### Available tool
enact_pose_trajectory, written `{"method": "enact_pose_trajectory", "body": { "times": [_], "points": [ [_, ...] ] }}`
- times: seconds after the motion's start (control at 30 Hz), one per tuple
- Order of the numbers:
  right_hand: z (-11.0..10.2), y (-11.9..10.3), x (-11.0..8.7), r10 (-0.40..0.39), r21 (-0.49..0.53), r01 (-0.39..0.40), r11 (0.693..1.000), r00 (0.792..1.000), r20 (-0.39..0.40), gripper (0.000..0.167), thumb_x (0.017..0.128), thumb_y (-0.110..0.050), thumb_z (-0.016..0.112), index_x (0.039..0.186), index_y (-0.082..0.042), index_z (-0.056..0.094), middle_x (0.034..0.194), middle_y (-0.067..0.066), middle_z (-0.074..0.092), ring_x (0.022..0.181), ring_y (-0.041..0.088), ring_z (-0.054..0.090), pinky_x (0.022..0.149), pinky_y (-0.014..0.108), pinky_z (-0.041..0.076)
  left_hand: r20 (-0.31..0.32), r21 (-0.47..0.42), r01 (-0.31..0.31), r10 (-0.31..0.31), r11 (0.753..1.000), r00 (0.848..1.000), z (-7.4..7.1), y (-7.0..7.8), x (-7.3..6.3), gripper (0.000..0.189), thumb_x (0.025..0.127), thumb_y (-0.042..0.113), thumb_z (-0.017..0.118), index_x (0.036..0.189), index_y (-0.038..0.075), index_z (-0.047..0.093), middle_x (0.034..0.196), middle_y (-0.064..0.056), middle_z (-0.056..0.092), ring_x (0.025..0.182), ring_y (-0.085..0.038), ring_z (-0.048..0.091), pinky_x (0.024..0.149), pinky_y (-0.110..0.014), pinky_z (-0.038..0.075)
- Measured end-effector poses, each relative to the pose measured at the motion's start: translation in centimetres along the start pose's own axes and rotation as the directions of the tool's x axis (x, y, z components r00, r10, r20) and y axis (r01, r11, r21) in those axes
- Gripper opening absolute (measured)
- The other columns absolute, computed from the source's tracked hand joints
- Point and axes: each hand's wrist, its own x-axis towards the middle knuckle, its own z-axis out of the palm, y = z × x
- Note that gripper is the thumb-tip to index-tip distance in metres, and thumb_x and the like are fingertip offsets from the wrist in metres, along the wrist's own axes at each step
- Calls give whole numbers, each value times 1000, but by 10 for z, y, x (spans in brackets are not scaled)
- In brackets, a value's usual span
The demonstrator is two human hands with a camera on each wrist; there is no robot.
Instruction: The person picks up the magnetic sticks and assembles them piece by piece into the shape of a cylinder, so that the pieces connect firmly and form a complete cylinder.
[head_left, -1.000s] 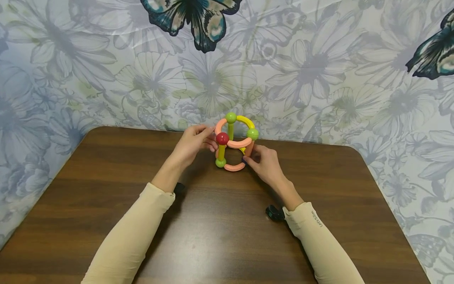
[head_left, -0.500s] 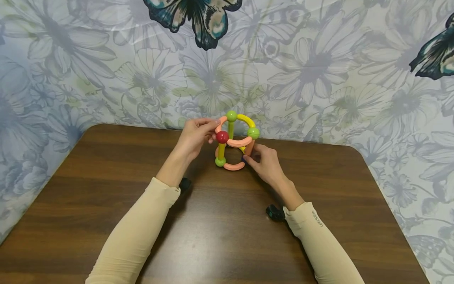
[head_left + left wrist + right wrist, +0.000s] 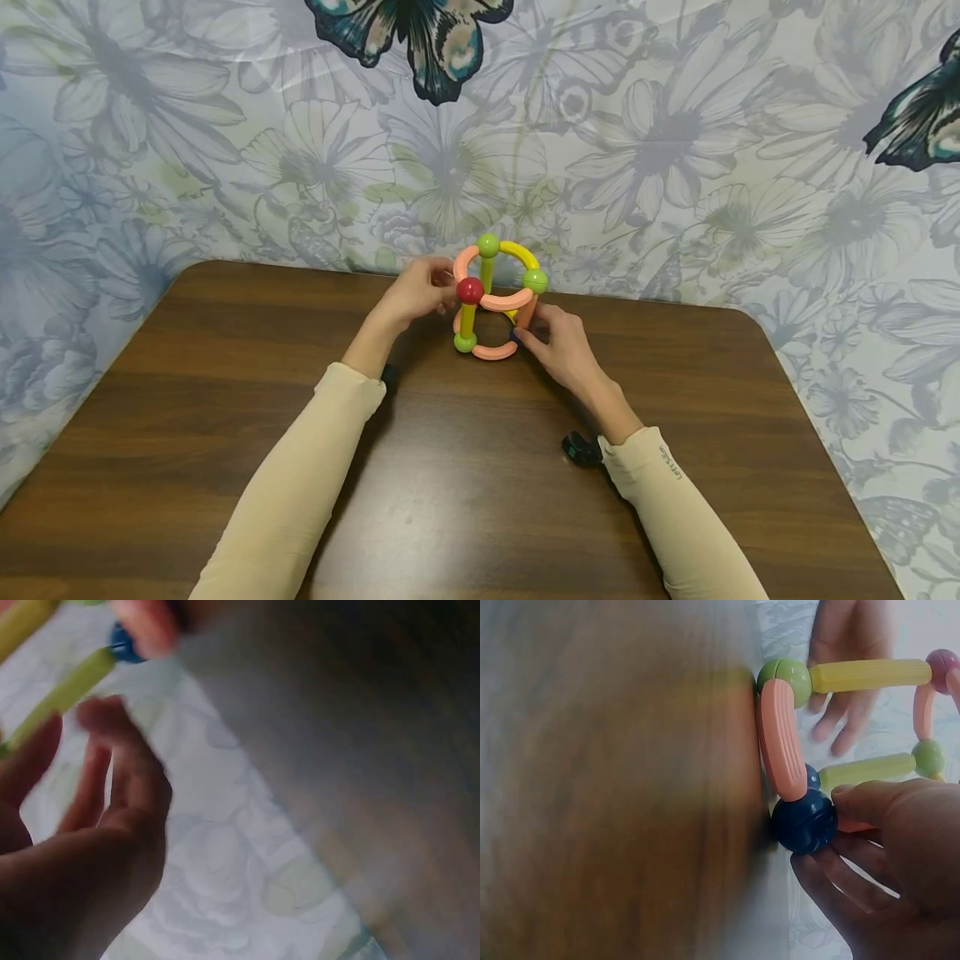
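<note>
A toy frame of coloured rods and balls stands upright near the table's back edge. Its upper ring has a red ball (image 3: 470,290), green balls (image 3: 535,281), salmon curved rods (image 3: 506,302) and a yellow curved rod (image 3: 519,252). Straight yellow rods (image 3: 874,675) join it to the lower ring. My right hand (image 3: 562,346) pinches a dark blue ball (image 3: 804,823) at the lower right corner. Just left of the frame is my left hand (image 3: 416,292), its fingers loosely bent; the left wrist view shows a gap between thumb and fingers, beside a green rod (image 3: 71,686).
The brown wooden table (image 3: 450,500) spreads out in front of the frame. Right behind its back edge hangs a flowered backdrop (image 3: 322,167) with butterflies. A black wrist device (image 3: 581,450) sits under the right sleeve.
My left hand touched the upper left salmon rod half a second ago; its fingers have since drawn back and lie beside the frame. My right hand keeps its place at the lower right corner.
</note>
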Motion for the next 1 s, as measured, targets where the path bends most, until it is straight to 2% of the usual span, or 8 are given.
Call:
{"method": "enact_pose_trajectory", "body": {
  "times": [0.1, 0.17, 0.37, 0.47, 0.53, 0.7, 0.87, 1.0],
  "points": [
    [0, 0, 0, -5, 12, 5, 1000, 1000, 19, 15, 99, -14, 76, 110, -6, 71, 110, 12, 73, 105, 27, 73, 93, 42, 60, 32, 215, -73, 68, 974, 997, 5, -7, 9, 34, 95, -2, 68, 128, -2, 67, 111, -21, 71, 87, -29, 65, 68, -32, 54],
    [1, 0, 1, -6, 17, 5, 1000, 1000, 30, 15, 99, -13, 75, 112, -7, 71, 112, 11, 72, 107, 27, 73, 94, 41, 60, 29, 284, -110, 106, 952, 994, 7, -10, 15, 35, 92, -3, 69, 127, -2, 70, 111, -20, 73, 88, -26, 64, 71, -31, 52],
    [0, -1, 2, -3, 19, 3, 1000, 999, 39, 15, 99, -13, 75, 112, -7, 71, 112, 11, 72, 108, 27, 73, 95, 41, 60, 11, 402, -218, 233, 889, 972, 11, -11, 25, 3, 92, 3, 73, 94, 4, 74, 97, -17, 76, 88, -26, 62, 85, -41, 51],
    [0, -1, 1, -9, 14, 8, 1000, 999, 33, 16, 97, -12, 77, 111, -6, 71, 111, 12, 72, 108, 28, 73, 95, 41, 60, 28, 443, -250, 265, 861, 964, 12, -10, 27, 6, 93, 4, 73, 87, 5, 71, 87, -15, 72, 80, -27, 55, 83, -45, 50],
    [-1, 0, 1, -12, 3, 12, 1000, 1000, 28, 17, 97, -13, 77, 111, -6, 71, 110, 12, 73, 109, 28, 73, 95, 42, 60, 36, 471, -253, 269, 845, 963, 14, -9, 28, 8, 93, 3, 72, 86, 5, 70, 85, -14, 71, 79, -25, 56, 85, -47, 51],
    [-1, 0, 0, -10, -7, 10, 1000, 1000, 26, 17, 97, -14, 78, 111, -6, 71, 111, 11, 73, 111, 28, 72, 96, 42, 59, 51, 506, -244, 254, 827, 966, 16, -7, 28, 8, 94, 3, 70, 86, 5, 70, 85, -14, 72, 82, -26, 60, 89, -50, 53],
    [-1, 0, 0, -20, -18, 20, 1000, 999, 30, 17, 97, -15, 77, 112, -7, 71, 111, 11, 73, 111, 28, 71, 97, 42, 59, 55, 484, -243, 248, 840, 967, 16, -6, 27, 7, 93, 4, 70, 87, 4, 72, 85, -12, 71, 82, -25, 58, 87, -46, 53],
    [-1, 1, 0, -27, -31, 28, 999, 999, 30, 18, 98, -15, 77, 112, -7, 71, 111, 11, 74, 112, 29, 71, 97, 43, 58, 58, 490, -245, 249, 837, 967, 16, -5, 27, 6, 94, 4, 69, 88, 4, 72, 87, -13, 71, 83, -26, 59, 88, -46, 53]
  ]
}}
